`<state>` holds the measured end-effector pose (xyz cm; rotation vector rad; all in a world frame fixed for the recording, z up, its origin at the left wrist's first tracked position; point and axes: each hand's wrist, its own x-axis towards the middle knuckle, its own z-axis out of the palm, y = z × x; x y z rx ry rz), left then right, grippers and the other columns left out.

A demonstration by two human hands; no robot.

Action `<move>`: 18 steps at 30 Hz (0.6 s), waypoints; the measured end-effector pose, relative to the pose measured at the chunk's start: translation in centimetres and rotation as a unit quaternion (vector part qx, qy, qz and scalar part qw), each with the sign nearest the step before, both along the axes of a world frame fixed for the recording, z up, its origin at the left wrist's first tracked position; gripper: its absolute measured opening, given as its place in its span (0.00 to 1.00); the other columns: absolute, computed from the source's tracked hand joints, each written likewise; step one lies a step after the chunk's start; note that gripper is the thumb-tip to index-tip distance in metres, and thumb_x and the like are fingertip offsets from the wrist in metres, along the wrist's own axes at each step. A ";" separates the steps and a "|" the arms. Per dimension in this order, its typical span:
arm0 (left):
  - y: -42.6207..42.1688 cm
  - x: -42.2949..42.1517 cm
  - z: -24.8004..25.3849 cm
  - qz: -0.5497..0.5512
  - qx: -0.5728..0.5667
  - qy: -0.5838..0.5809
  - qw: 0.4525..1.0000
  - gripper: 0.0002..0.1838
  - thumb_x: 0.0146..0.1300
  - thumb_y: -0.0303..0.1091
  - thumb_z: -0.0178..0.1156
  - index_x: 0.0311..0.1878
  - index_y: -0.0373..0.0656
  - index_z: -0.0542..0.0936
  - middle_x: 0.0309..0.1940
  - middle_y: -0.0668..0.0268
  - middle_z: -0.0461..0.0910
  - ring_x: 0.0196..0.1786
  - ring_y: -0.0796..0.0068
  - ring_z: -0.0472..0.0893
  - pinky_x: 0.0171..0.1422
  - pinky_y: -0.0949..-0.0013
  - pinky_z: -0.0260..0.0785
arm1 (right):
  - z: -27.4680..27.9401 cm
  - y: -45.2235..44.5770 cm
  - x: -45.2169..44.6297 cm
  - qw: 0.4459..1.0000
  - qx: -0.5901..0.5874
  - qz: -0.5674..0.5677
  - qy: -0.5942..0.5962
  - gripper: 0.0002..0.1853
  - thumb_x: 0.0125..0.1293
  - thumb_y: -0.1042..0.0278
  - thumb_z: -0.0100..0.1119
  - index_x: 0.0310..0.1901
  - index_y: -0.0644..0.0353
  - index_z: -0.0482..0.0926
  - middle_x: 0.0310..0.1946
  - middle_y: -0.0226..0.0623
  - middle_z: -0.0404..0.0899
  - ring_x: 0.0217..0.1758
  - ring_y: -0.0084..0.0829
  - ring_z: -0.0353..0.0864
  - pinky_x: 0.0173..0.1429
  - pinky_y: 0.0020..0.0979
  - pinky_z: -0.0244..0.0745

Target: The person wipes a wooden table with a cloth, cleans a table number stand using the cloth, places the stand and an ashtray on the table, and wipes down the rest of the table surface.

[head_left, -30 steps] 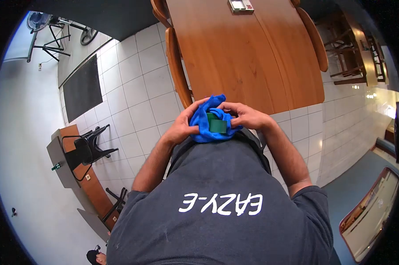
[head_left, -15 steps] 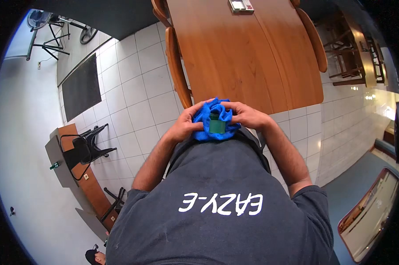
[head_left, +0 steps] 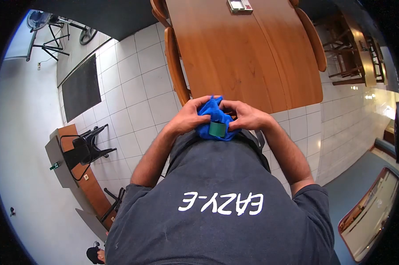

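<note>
In front of my waist, both hands hold a bunched blue cloth (head_left: 217, 115). My left hand (head_left: 191, 117) is closed on its left side, with the thumb reaching across the folds. My right hand (head_left: 247, 115) grips the right side, fingers curled and thumb pressed in near the middle. A small green, roughly square piece (head_left: 217, 129) shows at the front of the cloth. Whether it is a label or part of an object wrapped inside, I cannot tell. The fingertips are partly hidden in the folds.
A wooden table (head_left: 243, 57) stands just beyond my hands, with wooden chairs (head_left: 176, 66) along its sides. A small box (head_left: 240, 6) lies at its far end. To the left are a black chair (head_left: 90, 143) and a dark mat (head_left: 81, 88). Part of a person (head_left: 95, 254) shows at lower left.
The cloth has been gathered into a narrower, more pointed bunch, and the green piece shows differently. My left hand has shifted slightly up, its thumb now higher across the cloth.
</note>
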<state>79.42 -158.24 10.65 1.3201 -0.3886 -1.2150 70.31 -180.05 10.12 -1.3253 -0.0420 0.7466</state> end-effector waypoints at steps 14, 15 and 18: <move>1.6 -1.1 0.0 -0.019 -0.024 -0.004 1.000 0.53 0.43 0.25 0.72 0.76 0.38 0.58 0.68 0.59 0.69 0.69 0.69 0.70 0.76 0.65 0.59 | -0.5 1.6 0.6 0.998 0.001 -0.065 -0.012 0.16 0.71 0.65 0.59 0.56 0.63 0.79 0.47 0.29 0.82 0.49 0.19 0.76 0.59 0.27 0.72; 1.6 -1.2 0.0 -0.014 -0.005 -0.022 1.000 0.53 0.43 0.24 0.71 0.76 0.38 0.58 0.67 0.59 0.70 0.68 0.70 0.70 0.76 0.64 0.59 | -0.4 1.4 0.6 0.998 0.000 -0.052 -0.021 0.16 0.70 0.65 0.60 0.56 0.63 0.79 0.47 0.29 0.82 0.50 0.19 0.75 0.59 0.28 0.72; 1.9 -1.0 -0.1 -0.014 -0.045 0.001 0.999 0.50 0.46 0.26 0.71 0.75 0.38 0.59 0.66 0.59 0.71 0.67 0.70 0.72 0.74 0.65 0.61 | -0.2 0.5 0.8 1.000 0.004 -0.014 -0.019 0.17 0.68 0.67 0.62 0.56 0.62 0.78 0.47 0.28 0.81 0.51 0.20 0.75 0.59 0.28 0.72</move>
